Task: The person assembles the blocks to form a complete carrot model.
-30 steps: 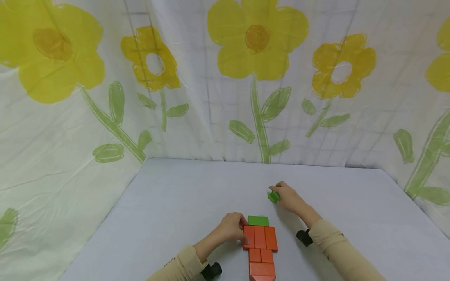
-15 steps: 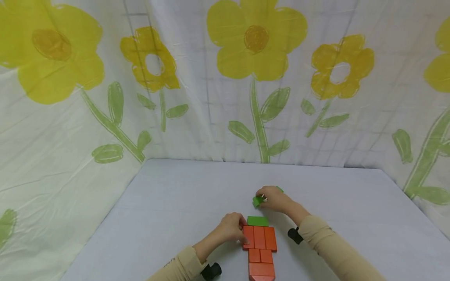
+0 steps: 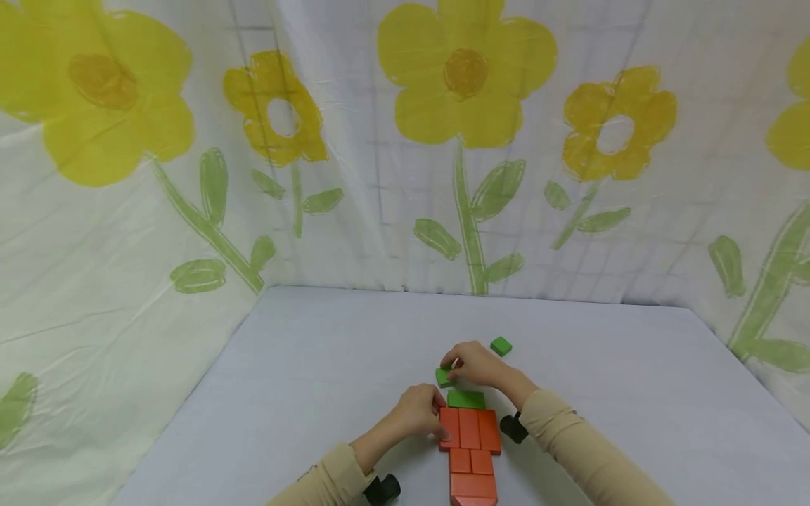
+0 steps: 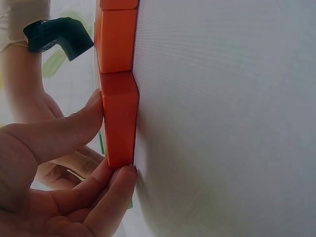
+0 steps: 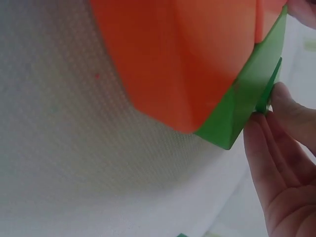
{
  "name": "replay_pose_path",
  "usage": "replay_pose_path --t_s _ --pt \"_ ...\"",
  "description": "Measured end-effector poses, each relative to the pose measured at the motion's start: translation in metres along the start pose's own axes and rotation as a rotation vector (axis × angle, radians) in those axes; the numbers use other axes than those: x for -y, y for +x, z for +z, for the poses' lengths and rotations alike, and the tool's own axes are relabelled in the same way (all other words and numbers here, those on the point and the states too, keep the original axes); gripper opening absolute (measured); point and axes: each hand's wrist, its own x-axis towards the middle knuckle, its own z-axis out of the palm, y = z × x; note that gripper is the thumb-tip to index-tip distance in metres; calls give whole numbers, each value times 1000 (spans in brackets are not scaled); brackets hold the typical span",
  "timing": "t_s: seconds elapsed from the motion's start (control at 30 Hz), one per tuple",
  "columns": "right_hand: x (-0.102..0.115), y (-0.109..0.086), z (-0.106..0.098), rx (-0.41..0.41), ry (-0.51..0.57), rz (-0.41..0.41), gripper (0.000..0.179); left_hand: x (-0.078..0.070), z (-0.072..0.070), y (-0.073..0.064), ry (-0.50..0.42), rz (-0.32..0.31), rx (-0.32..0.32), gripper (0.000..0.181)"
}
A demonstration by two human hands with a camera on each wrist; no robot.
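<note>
An arrangement of orange-red blocks (image 3: 469,430) lies flat on the table, with a green rectangular block (image 3: 465,400) across its far end. My left hand (image 3: 418,410) pinches the leftmost orange block (image 4: 121,123) of the three-block row, thumb on its near part and fingertips at its far end. Just beyond the green rectangle, my right hand (image 3: 478,362) pinches a small green block (image 3: 442,377) between thumb and fingers. In the right wrist view this small block (image 5: 268,91) shows partly behind the green rectangle's far edge.
Another small green block (image 3: 500,346) lies farther back on the white table (image 3: 316,351), beyond the right hand. Behind the table hangs a flower-printed curtain (image 3: 354,140). A black wrist camera (image 3: 513,427) on the right arm sits close beside the orange row.
My right hand has moved left and nearer with one small green block, leaving another small green block behind on the table. The left hand has stayed on the orange block.
</note>
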Motion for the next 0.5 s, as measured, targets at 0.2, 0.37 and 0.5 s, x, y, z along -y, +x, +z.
replay_pose_path --t_s 0.2,0.37,0.5 --pt "-1 -1 -1 43 44 -35 17 -3 -2 -2 13 8 -2 36" --pt "-2 -3 -1 55 37 -43 17 -5 -4 -3 13 14 -2 36" --pt "-2 -5 -2 55 30 -43 17 -5 -3 -3 11 18 1 35"
